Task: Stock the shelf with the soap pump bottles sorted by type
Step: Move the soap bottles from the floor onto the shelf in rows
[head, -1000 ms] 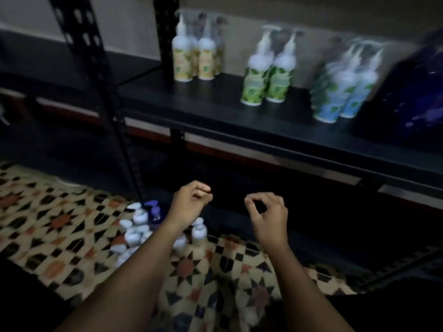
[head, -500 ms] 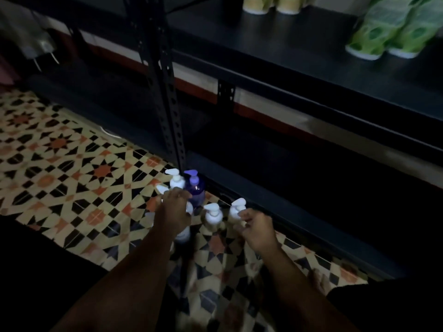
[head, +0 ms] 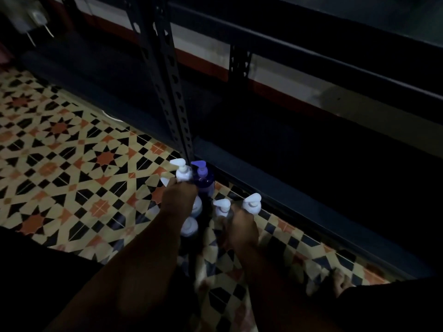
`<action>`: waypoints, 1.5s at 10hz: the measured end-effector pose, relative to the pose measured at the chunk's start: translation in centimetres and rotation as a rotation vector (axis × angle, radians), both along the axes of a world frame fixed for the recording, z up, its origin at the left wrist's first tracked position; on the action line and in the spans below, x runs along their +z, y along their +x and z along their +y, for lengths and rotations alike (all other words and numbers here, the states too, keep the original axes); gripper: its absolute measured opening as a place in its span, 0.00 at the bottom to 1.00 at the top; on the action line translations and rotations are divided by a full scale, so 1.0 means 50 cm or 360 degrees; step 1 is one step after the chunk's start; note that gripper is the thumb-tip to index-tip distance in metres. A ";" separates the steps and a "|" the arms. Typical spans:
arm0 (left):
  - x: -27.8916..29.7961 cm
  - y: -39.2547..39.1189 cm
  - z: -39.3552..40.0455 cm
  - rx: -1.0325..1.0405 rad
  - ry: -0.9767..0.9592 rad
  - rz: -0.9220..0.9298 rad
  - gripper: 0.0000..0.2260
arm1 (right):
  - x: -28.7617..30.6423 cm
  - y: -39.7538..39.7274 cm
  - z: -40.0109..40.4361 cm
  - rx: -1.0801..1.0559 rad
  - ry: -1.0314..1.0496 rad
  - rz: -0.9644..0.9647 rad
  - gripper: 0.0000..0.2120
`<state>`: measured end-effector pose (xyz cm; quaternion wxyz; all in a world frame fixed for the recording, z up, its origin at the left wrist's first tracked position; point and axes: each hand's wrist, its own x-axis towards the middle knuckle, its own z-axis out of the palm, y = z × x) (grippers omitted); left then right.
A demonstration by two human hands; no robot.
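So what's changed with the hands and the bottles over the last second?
Both hands dropped from mid-air in front of the shelf to the bottles on the tiled floor. The left hand is now on the white bottles beside the purple bottle; the right hand is at the two white bottles near the bottom rail. Whether either grips yet is unclear. The bottles stayed standing in place.

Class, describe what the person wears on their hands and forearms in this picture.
Nothing shows on either: the left hand and right hand are bare, with no gloves, and both forearms are uncovered, with no sleeve in view. The dim, blurred picture leaves rings or a watch undecided.
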<state>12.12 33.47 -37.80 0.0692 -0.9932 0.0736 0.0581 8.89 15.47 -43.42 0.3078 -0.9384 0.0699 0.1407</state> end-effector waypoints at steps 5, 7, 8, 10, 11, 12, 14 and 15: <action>0.052 0.012 -0.001 0.0302 -0.0455 0.0217 0.16 | 0.072 -0.063 -0.097 -0.0106 0.0909 -0.0252 0.06; 0.104 -0.003 0.013 0.0004 -0.1380 0.0144 0.12 | 0.132 -0.083 -0.181 -0.0118 0.1187 -0.0081 0.08; 0.165 -0.044 -0.019 0.0355 -0.1686 0.0385 0.11 | 0.178 -0.104 -0.208 -0.0308 0.1364 0.0055 0.08; 0.150 -0.114 -0.083 0.0675 -0.2332 0.0560 0.27 | 0.219 -0.142 -0.237 -0.0552 0.1488 0.0073 0.10; 0.137 -0.158 -0.144 0.0719 -0.2307 0.0579 0.20 | 0.223 -0.168 -0.233 -0.0725 0.1484 0.0089 0.11; 0.134 -0.195 -0.196 0.0702 -0.2301 0.0590 0.16 | 0.196 -0.186 -0.235 -0.0789 0.1362 0.0116 0.14; 0.120 -0.248 -0.271 0.0732 -0.2197 0.0613 0.22 | 0.132 -0.198 -0.252 -0.0862 0.1208 0.0209 0.32; 0.133 -0.257 -0.289 0.0688 -0.2195 0.0675 0.24 | 0.189 -0.212 -0.243 -0.0790 0.1253 0.0202 0.33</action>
